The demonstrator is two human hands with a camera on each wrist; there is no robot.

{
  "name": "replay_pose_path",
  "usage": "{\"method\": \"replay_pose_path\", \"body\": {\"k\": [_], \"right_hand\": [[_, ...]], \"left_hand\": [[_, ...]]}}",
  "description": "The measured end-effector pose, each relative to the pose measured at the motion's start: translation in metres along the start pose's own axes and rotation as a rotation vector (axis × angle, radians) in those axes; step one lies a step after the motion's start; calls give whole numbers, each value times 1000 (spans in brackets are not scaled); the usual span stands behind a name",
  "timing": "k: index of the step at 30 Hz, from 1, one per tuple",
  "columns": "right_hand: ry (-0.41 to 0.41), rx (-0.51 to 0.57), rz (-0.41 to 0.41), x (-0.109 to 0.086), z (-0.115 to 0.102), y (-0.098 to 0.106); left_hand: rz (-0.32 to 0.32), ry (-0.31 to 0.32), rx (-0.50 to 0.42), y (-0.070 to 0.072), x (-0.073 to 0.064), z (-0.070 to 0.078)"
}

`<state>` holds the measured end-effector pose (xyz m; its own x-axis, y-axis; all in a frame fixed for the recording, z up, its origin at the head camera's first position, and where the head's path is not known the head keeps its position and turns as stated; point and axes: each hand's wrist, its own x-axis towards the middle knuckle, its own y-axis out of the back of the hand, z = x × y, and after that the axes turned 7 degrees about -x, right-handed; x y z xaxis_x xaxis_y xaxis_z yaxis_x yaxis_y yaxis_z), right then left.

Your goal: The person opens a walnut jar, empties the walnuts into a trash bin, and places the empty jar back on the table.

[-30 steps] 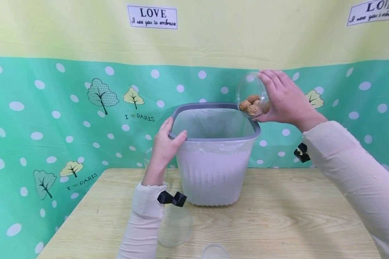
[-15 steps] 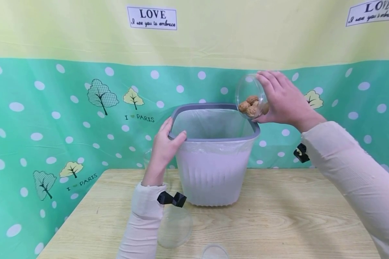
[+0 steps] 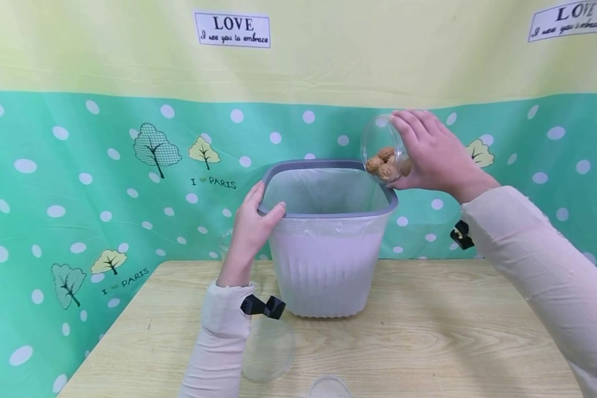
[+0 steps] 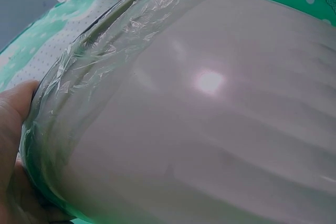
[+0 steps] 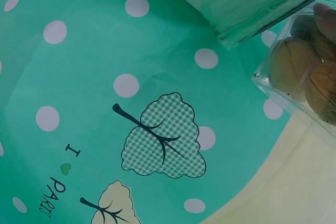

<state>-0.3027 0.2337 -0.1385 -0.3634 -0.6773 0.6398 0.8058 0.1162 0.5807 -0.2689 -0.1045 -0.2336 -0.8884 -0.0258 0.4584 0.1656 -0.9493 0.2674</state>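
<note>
A pale trash can (image 3: 323, 265) with a grey rim and a clear liner stands upright on the table. My left hand (image 3: 251, 226) grips its left rim, thumb over the front corner; the left wrist view shows the fingers (image 4: 13, 108) at the liner-covered edge. In my right hand (image 3: 435, 155) is a clear plastic jar (image 3: 378, 132), held tipped sideways with its mouth facing left above the can's right rim. Several walnuts (image 3: 385, 168) lie along the jar's lower side. The right wrist view catches part of the jar with walnuts (image 5: 296, 66) through its wall.
On the wooden table (image 3: 428, 331), a clear round disc (image 3: 273, 354) lies in front of the can, and a smaller clear round piece (image 3: 330, 387) sits at the near edge. Behind my left hand stands a clear container (image 3: 225, 240), mostly hidden. A polka-dot curtain (image 3: 189, 215) hangs behind.
The scene sits slightly lower in the head view. Both hands, the can and the tipped jar keep nearly the same positions, and the walnuts stay inside the jar.
</note>
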Motion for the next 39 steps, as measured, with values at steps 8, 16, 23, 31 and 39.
{"method": "replay_pose_path", "body": {"k": [8,16,23,31,39], "right_hand": [[30,-24,-17,2,-2,2],[44,-39,-51,3,-3,3],[52,-44,-44,4,-4,3],[57,-37,-37,4,-6,4],[57,-28,-38,4,-5,3]], "left_hand": [[0,-5,5,0,-1,0],[-2,-3,10,1,0,-1],[-4,-4,20,1,0,0],[-3,3,23,1,0,0],[-1,-1,21,1,0,0]]}}
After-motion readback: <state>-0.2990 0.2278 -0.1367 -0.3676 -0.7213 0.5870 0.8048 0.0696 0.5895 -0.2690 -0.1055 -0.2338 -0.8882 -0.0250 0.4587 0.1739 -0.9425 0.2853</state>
